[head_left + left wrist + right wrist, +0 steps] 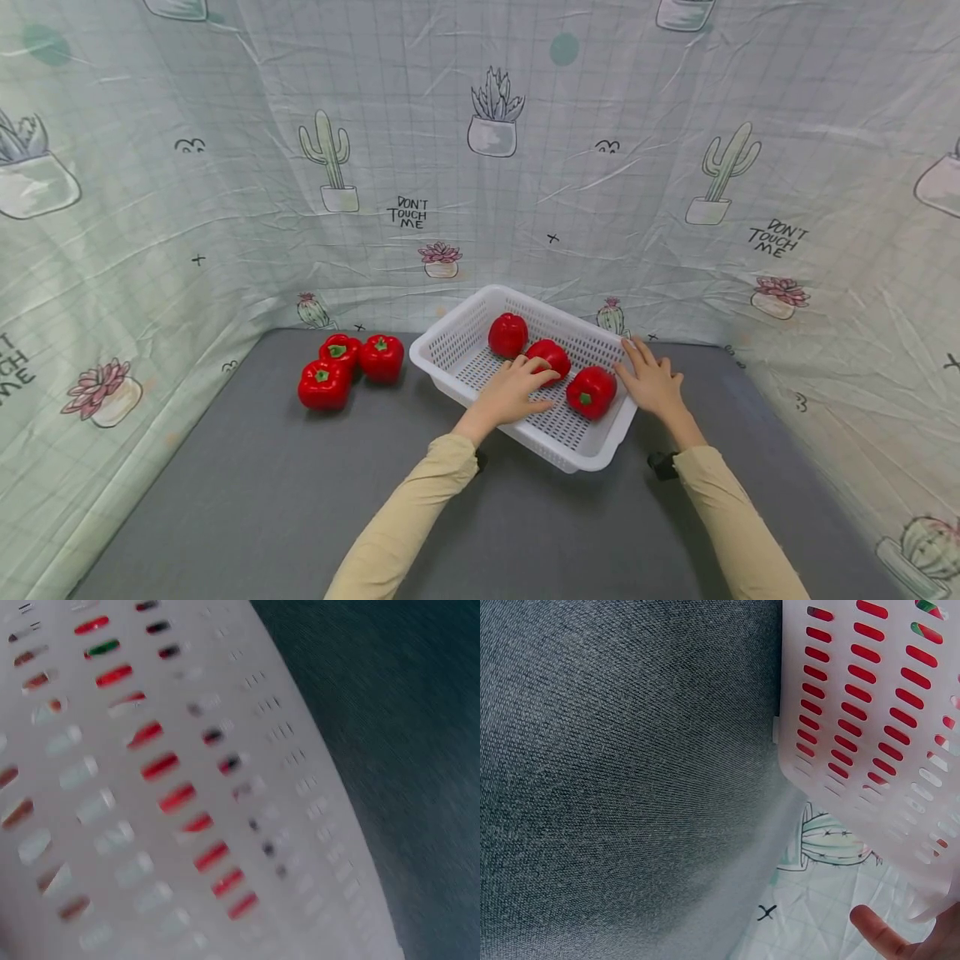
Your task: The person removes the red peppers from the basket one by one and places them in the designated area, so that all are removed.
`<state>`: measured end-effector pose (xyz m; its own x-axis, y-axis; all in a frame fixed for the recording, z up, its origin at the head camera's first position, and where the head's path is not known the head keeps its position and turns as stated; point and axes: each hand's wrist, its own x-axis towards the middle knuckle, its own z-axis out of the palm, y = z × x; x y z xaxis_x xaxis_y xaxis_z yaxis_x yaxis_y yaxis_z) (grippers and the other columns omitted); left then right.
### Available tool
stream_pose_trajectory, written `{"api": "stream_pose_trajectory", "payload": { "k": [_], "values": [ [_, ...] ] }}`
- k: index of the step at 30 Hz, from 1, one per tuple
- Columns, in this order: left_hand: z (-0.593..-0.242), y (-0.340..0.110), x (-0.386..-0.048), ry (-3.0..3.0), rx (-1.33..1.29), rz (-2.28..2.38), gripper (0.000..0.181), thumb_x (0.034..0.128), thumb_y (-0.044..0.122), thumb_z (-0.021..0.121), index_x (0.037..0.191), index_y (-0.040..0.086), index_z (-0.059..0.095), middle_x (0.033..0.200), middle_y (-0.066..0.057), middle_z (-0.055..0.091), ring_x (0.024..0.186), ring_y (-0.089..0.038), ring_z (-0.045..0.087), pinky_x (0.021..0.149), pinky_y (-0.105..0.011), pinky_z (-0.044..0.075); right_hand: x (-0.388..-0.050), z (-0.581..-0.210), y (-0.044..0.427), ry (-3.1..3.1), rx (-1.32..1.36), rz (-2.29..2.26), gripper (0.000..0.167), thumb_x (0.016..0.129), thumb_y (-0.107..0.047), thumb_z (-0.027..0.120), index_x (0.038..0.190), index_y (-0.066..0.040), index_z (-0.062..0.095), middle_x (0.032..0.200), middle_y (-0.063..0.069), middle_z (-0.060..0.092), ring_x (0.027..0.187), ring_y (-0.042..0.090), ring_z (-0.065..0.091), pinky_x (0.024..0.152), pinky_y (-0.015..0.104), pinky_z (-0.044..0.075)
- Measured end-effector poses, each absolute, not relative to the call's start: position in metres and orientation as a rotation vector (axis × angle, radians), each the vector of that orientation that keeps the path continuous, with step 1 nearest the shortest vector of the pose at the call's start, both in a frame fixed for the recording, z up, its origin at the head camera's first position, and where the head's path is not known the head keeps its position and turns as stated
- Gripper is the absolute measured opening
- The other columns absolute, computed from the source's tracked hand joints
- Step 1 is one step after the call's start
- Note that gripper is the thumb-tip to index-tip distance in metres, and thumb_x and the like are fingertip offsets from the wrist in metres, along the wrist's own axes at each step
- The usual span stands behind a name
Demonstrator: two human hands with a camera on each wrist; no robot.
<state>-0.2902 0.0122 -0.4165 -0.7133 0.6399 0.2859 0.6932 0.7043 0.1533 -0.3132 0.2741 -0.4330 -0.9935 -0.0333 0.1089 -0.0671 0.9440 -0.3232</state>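
At centre, we see the left hand (512,393) spread by a pepper (553,355) in the basket (555,450); the right hand (654,383) touches its rim, whether gripping we cannot tell.

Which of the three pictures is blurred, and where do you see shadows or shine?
Left wrist: the basket looks blurred; head: sharper, small highlights on the red peppers, a soft shadow on the table beside the right sleeve; right wrist: the same basket looks crisper.
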Motion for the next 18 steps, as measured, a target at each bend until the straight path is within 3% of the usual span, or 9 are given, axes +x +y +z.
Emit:
{"api": "stream_pose_trajectory", "payload": {
  "k": [11, 18],
  "values": [
    [-0.422, 0.039, -0.3, -2.689, -1.091, -0.346, 0.06, 0.0735, 0.038, 0.069, 0.127, 0.022, 0.049, 0.126, 0.0, 0.048, 0.114, -0.018, 0.042, 0.096, -0.036, 0.04, -0.313, -0.432, 0.272, -3.002, 0.075, 0.511, 0.058, 0.093, -0.041, 0.032, 0.142, -0.012, 0.019, 0.148, 0.016, 0.012, 0.119, 0.057, 0.02, 0.084, 0.075, 0.014],
    [-0.425, 0.055, -0.303, -2.736, -1.098, -0.238, 0.062, 0.0749, 0.041, 0.066, 0.131, 0.025, 0.044, 0.133, -0.001, 0.045, 0.121, -0.02, 0.04, 0.1, -0.042, 0.036, -0.313, -0.431, 0.272, -3.001, 0.067, 0.494, 0.057, 0.093, -0.039, 0.033, 0.142, -0.012, 0.019, 0.148, 0.018, 0.013, 0.118, 0.057, 0.021, 0.085, 0.074, 0.015]
  ]
}}
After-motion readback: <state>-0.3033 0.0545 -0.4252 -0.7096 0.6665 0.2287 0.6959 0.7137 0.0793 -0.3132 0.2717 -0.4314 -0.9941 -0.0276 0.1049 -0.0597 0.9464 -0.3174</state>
